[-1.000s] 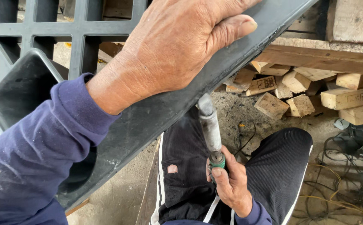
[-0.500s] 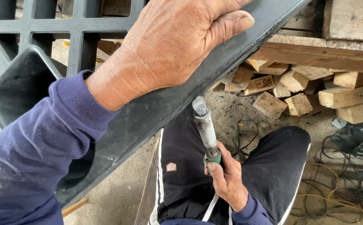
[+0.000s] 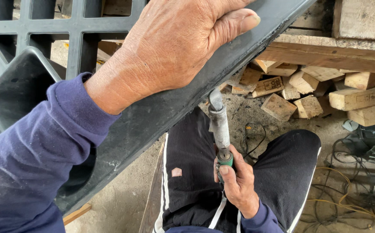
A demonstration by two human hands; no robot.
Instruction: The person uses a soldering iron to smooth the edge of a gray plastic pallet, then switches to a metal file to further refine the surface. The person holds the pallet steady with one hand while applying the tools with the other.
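The left hand (image 3: 174, 47) is lying flat across the top edge of a black plastic pallet (image 3: 36, 39), fingers curling over the far side and the thumb stretching along the rim, so it is closed loosely around that edge and pressing the pallet down. The pallet is tilting across the view from lower left to upper right, its grid openings showing at the top left and one hollow foot pocket opening toward the camera.

The right hand (image 3: 237, 183) is wrapping tightly around the green-banded grip of a grey metal hand tool (image 3: 219, 125), thumb lying along the handle. The tool is pointing up and slightly left, and its tip is meeting the underside of the pallet's edge just below the left thumb.

Below, the person's knees in black striped trousers (image 3: 282, 172) are spreading apart above a dusty concrete floor (image 3: 118, 203). Cut wooden blocks (image 3: 308, 95) are lying in a heap beneath a timber beam (image 3: 338, 54) at the upper right, and tangled cables (image 3: 351, 198) are trailing over the floor at the right.
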